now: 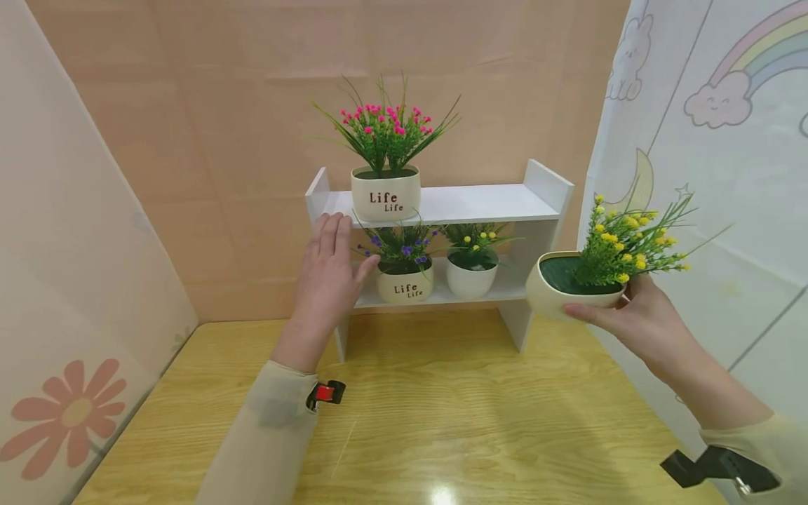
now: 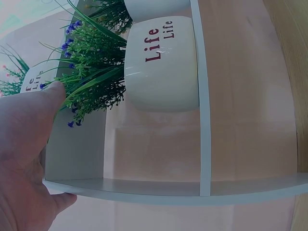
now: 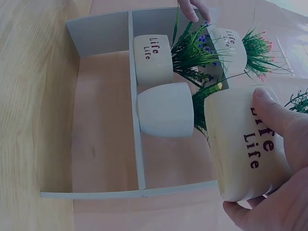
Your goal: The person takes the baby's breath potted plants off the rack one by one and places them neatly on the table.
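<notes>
My right hand (image 1: 653, 326) grips a cream pot of yellow flowers (image 1: 568, 298), tilted and held off to the right of a white two-tier shelf (image 1: 480, 202). In the right wrist view, thumb and fingers wrap that pot (image 3: 240, 149), its "Life" lettering partly covered. My left hand (image 1: 331, 270) rests at the shelf's left end, its fingers straight at the upper board's corner. Beside it on the upper board stands a pot of pink flowers (image 1: 386, 193). On the lower board are a "Life" pot of purple flowers (image 1: 406, 284) and a plain white pot of yellow flowers (image 1: 472, 280).
The shelf stands on a wood-grain table (image 1: 435, 407) before a peach cloth backdrop (image 1: 221, 140). Printed white cloth walls rise at left (image 1: 82, 280) and right (image 1: 726, 182). Raised side panels (image 1: 549, 184) border the upper board.
</notes>
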Demonstrator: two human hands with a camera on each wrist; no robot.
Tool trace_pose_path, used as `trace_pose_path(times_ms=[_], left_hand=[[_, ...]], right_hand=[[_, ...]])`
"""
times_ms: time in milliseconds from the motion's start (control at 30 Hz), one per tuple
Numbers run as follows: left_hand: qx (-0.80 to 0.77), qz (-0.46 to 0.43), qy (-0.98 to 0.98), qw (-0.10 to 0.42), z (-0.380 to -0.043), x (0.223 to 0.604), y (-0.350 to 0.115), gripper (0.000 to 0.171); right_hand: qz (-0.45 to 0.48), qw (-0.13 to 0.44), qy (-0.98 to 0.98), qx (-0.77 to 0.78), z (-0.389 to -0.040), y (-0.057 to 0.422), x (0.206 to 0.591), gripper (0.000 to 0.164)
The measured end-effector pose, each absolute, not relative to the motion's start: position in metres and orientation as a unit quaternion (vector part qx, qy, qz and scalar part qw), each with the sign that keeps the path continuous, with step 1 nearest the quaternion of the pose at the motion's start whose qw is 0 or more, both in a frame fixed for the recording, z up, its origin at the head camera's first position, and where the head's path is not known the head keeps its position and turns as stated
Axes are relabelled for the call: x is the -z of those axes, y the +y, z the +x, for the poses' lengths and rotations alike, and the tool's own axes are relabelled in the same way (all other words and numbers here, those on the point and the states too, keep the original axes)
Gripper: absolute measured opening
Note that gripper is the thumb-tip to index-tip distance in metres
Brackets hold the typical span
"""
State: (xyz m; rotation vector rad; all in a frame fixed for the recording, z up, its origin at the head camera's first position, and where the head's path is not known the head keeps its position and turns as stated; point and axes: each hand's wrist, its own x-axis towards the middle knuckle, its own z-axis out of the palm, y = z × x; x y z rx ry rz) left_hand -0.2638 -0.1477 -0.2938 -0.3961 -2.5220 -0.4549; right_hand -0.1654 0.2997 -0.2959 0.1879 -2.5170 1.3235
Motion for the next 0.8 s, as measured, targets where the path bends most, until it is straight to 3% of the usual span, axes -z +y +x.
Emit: trace_pose_path(times_ms=[800], left_hand=[[0.168,-0.154,-0.929,0.292,-0.268,0.297,-0.147,0.088]], right_hand=[[0.037,0.11,-0.896,-0.428,-0.171,0.311,0.348,0.092]])
